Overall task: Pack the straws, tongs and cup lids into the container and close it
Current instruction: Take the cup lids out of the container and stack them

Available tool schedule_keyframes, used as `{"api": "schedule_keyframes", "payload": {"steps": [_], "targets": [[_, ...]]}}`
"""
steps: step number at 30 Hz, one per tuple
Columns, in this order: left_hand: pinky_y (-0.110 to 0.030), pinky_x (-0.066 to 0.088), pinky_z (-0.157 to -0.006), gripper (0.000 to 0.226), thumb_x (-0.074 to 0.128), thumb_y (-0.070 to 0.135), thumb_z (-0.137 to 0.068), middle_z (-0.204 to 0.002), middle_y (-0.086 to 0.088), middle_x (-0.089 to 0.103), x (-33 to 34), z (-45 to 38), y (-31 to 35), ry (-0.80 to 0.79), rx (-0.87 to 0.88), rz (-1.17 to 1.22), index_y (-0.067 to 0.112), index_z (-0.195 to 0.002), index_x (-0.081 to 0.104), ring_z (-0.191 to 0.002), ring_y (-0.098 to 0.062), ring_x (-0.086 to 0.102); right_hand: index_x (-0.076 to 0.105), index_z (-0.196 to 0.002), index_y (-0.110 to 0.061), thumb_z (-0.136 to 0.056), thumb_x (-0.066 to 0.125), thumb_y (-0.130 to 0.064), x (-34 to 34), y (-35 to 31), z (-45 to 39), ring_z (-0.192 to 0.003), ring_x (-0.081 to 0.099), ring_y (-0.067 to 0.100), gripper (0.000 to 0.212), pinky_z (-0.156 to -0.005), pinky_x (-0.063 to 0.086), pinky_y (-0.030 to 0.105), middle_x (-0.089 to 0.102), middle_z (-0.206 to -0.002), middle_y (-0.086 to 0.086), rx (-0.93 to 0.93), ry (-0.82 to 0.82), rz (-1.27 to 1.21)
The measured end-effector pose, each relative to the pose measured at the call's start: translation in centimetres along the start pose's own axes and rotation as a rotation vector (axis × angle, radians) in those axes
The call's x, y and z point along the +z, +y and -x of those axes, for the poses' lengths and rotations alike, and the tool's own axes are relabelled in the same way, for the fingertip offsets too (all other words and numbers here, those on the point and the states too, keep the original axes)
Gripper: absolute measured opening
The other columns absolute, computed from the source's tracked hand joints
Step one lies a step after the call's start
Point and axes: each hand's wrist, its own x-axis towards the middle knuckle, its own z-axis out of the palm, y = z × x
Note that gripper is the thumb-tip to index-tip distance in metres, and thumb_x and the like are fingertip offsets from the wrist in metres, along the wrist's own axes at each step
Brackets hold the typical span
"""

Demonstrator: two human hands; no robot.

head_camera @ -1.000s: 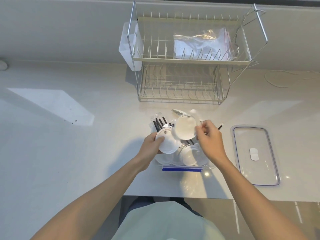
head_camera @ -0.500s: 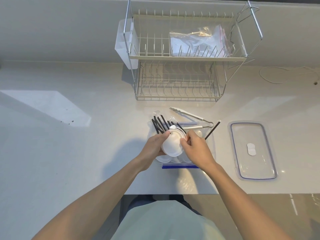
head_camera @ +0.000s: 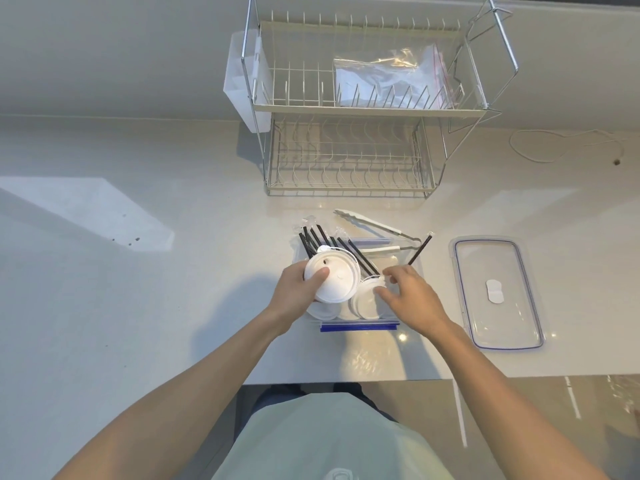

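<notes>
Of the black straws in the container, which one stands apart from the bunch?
The lone black straw at the container's far right corner, tilted with its tip past the rim toward the container lid. The other straws are bunched at the far left.

Both bare forearms reach forward and draw close together. The left hand (head_camera: 300, 289) is curled, thumb laid across the top and fingers (head_camera: 294, 271) wrapped behind what it grips. The right hand (head_camera: 410, 297) is palm down, fingers spread and slightly bent, its fingertips pointing toward the left hand.
</notes>
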Motion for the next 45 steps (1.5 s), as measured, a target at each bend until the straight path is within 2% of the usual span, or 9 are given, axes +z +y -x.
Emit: {"api": "schedule_keyframes", "payload": {"steps": [3,6,9,16,23,31,36,41,45], "targets": [[-0.032,0.062,-0.079,0.020,0.062,0.027,-0.101,-0.113,-0.002,0.073,-0.2,0.0,0.3,-0.069,-0.025,0.073,0.020,-0.117,0.071,-0.108,-0.022,0.067,0.062,-0.133,-0.019,-0.103,0.054,-0.034,0.3,-0.7,0.5,-0.105,0.063,0.019,0.035,-0.087,0.054,0.037,0.059,-0.133,0.001,-0.021,0.104,-0.030],[-0.037,0.063,-0.085,0.023,0.062,0.025,-0.101,-0.119,-0.010,0.073,-0.1,0.2,0.8,-0.152,-0.057,0.162,0.016,-0.121,0.070,-0.111,-0.025,0.068,0.067,-0.113,-0.029,-0.097,0.052,-0.053,0.0,-3.1,0.5,-0.089,0.063,0.005,0.033,-0.074,0.053,0.029,0.068,-0.103,-0.012,-0.041,0.211,-0.248],[-0.046,0.058,-0.097,0.028,0.061,0.025,-0.102,-0.124,-0.015,0.072,0.3,0.6,1.1,-0.222,-0.085,0.221,0.012,-0.126,0.067,-0.116,-0.030,0.068,0.066,-0.102,-0.024,-0.094,0.052,-0.059,0.2,-5.0,0.4,-0.078,0.064,0.012,0.038,-0.070,0.055,0.037,0.068,-0.082,-0.008,-0.065,0.125,-0.288],[-0.048,0.057,-0.100,0.025,0.059,0.030,-0.102,-0.118,-0.009,0.075,1.4,1.1,1.0,-0.138,-0.034,0.172,0.018,-0.122,0.070,-0.115,-0.030,0.068,0.056,-0.109,-0.014,-0.102,0.056,-0.036,1.8,-5.2,0.1,-0.089,0.066,0.023,0.023,-0.078,0.055,0.045,0.070,-0.097,0.000,-0.024,0.159,-0.383],[-0.039,0.059,-0.092,0.022,0.059,0.032,-0.102,-0.108,0.000,0.078,1.9,1.0,0.7,-0.081,0.018,0.131,0.022,-0.116,0.073,-0.104,-0.019,0.073,0.042,-0.101,-0.019,-0.105,0.045,-0.037,3.1,-5.2,0.9,-0.069,0.055,0.024,0.019,-0.056,0.035,0.036,0.056,-0.075,-0.007,-0.073,0.245,-0.256],[-0.035,0.061,-0.089,0.026,0.056,0.033,-0.105,-0.119,-0.007,0.075,1.4,1.2,0.3,-0.219,-0.073,0.226,0.021,-0.123,0.068,-0.114,-0.026,0.069,0.045,-0.102,-0.023,-0.101,0.055,-0.043,2.9,-4.4,0.9,-0.073,0.060,0.017,0.023,-0.065,0.048,0.039,0.061,-0.080,-0.007,-0.032,0.201,-0.321],[-0.038,0.061,-0.090,0.021,0.059,0.029,-0.103,-0.119,-0.009,0.075,0.5,0.9,1.0,-0.305,-0.102,0.237,0.021,-0.119,0.070,-0.111,-0.024,0.071,0.049,-0.103,-0.026,-0.101,0.055,-0.043,3.1,-4.4,0.8,-0.070,0.058,0.004,0.019,-0.057,0.041,0.029,0.061,-0.078,-0.013,-0.046,0.223,-0.323],[-0.042,0.059,-0.094,0.021,0.060,0.025,-0.103,-0.116,-0.010,0.076,0.9,0.7,0.7,-0.177,-0.037,0.137,0.017,-0.118,0.071,-0.111,-0.028,0.069,0.051,-0.100,-0.026,-0.097,0.057,-0.045,3.3,-4.6,0.5,-0.064,0.055,0.005,0.019,-0.055,0.039,0.030,0.059,-0.072,-0.011,-0.032,0.221,-0.342],[-0.049,0.055,-0.101,0.028,0.058,0.027,-0.103,-0.120,-0.007,0.072,1.1,0.7,0.4,-0.081,-0.030,0.089,0.015,-0.126,0.068,-0.116,-0.029,0.065,0.056,-0.095,-0.031,-0.092,0.056,-0.062,2.5,-3.7,0.4,-0.063,0.055,0.005,0.031,-0.060,0.047,0.031,0.060,-0.073,-0.009,0.032,0.198,-0.450]]}}
